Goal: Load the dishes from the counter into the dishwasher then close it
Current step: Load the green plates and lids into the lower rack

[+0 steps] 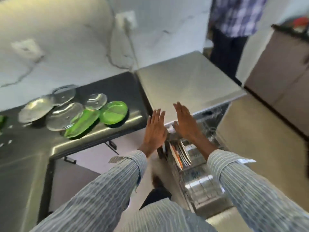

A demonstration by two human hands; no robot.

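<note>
The dishes, green plates and glass lids, lie overlapping on the dark counter, left of the open dishwasher. Both hands hover over its rack, fingers straight, holding nothing; the left hand is nearer the dishes than the right hand.

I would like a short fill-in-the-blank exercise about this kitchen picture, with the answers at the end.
1. Both the left hand and the right hand hold ____.
2. The two plastic plates on the counter are ____ in colour.
3. Plates already stand in the ____ rack.
4. The glass lids lie on the ____.

Answers: nothing; green; dishwasher; counter
</note>
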